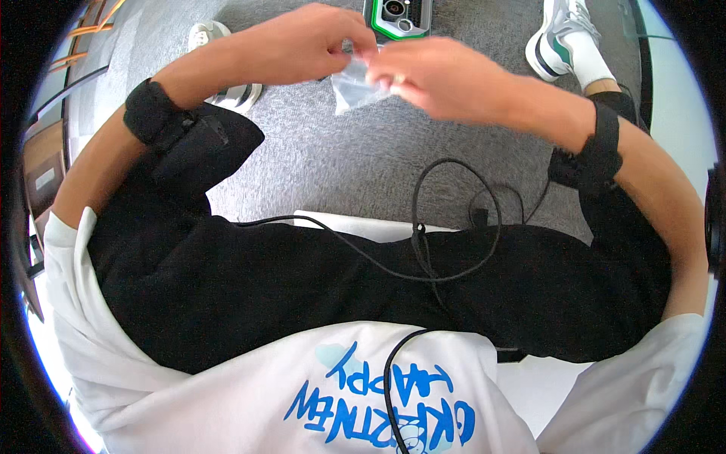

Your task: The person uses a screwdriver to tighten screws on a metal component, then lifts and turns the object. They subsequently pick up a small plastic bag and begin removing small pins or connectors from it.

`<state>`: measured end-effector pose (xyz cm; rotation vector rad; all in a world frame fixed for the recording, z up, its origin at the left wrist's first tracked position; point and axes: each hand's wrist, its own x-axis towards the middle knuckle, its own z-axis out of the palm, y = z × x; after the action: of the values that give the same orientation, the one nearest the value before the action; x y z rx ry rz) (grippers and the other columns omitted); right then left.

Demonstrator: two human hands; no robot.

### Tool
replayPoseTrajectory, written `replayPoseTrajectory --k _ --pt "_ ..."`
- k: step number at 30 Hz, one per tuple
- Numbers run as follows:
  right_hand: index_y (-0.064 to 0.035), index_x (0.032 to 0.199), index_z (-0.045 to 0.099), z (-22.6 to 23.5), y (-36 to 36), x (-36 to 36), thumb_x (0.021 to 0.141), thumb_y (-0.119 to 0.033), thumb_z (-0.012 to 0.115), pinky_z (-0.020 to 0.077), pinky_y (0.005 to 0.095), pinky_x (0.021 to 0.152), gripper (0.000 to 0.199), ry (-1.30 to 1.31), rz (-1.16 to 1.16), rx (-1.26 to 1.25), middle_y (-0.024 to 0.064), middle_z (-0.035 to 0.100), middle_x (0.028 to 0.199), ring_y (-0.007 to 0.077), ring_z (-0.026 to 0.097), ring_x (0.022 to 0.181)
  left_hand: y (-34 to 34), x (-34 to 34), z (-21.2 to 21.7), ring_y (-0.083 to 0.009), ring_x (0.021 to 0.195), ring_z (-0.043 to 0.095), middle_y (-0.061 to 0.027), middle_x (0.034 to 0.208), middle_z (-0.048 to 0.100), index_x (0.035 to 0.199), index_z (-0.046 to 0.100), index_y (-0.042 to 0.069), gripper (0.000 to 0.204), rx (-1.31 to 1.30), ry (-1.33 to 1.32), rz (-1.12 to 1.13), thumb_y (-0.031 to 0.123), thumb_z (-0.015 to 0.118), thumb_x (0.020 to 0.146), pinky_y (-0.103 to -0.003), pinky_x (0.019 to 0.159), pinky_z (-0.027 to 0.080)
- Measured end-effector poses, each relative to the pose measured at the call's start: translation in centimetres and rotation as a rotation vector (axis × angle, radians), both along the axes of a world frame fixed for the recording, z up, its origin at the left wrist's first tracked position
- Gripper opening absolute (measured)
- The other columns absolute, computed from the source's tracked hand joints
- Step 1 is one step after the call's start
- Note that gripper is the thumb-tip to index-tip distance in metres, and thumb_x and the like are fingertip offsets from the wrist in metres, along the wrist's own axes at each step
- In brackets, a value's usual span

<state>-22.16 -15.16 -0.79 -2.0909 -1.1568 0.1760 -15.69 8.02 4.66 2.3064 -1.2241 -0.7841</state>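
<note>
Out in front of me, above the grey carpet, both hands hold a small clear plastic bag (pixel 354 92) by its upper edge. My left hand (pixel 321 44) pinches it from the left, fingers curled. From the right, my right hand (pixel 431 76) grips the other side with bent fingers, slightly blurred. The bag hangs between them, its lower corner pointing down; what it contains, if anything, I cannot make out. Just beyond the hands stands a dark case with a green and grey rim (pixel 401 32), cut off by the top of the view.
Black cable (pixel 454 163) loops over my lap and onto the carpet (pixel 325 159). Black bands (pixel 155 113) wrap my forearms. White-and-grey shoes (pixel 556 41) rest on the floor at both sides. Wooden furniture legs (pixel 91 30) show at far left.
</note>
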Motion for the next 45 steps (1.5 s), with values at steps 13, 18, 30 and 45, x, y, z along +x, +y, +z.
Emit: replayPoseTrajectory --k 13,18,30,45 --pt "-0.0034 0.111 0.068 0.9 2.2 2.2 0.091 -0.008 0.063 0.0569 0.0423 0.08 0.021 -0.021 -0.075 0.096 0.0181 0.071 0.097 0.0331 0.072 0.092 1.5 1.5 1.2 -0.0429 0.101 0.065 -0.0225 0.106 0.068 0.114 0.076 0.004 0.039 -0.033 -0.316 0.165 0.002 0.053 0.082 -0.048 0.09 0.051" --pt "0.0002 0.114 0.061 1.0 3.5 6.4 0.088 0.004 0.059 0.0518 0.0353 0.075 0.027 -0.109 -0.307 0.215 0.017 0.06 0.094 0.0257 0.062 0.083 5.1 3.2 -0.2 -0.0441 0.1 0.066 -0.0242 0.107 0.068 0.111 0.077 0.004 0.038 0.027 -0.353 0.44 0.002 0.052 0.083 -0.047 0.089 0.053" --pt "-0.0027 0.111 0.067 -6.3 10.6 7.3 0.09 -0.01 0.064 0.0546 0.0453 0.081 0.023 0.206 -0.132 -0.303 0.0185 0.071 0.1 0.0359 0.07 0.096 12.6 3.4 -3.5 -0.0425 0.101 0.07 -0.0257 0.104 0.073 0.11 0.076 -0.001 0.035 0.082 -0.182 0.401 0.007 0.053 0.084 -0.048 0.092 0.055" --pt "-0.0021 0.085 0.068 -11.4 14.0 8.7 0.085 -0.01 0.063 0.0548 0.0494 0.071 0.01 0.027 -0.185 -0.522 0.0199 0.07 0.081 0.0403 0.07 0.08 11.6 4.2 -2.6 -0.0391 0.101 0.072 -0.0212 0.107 0.075 0.113 0.078 0.008 0.041 0.087 -0.196 0.552 0.007 0.056 0.079 -0.046 0.091 0.056"
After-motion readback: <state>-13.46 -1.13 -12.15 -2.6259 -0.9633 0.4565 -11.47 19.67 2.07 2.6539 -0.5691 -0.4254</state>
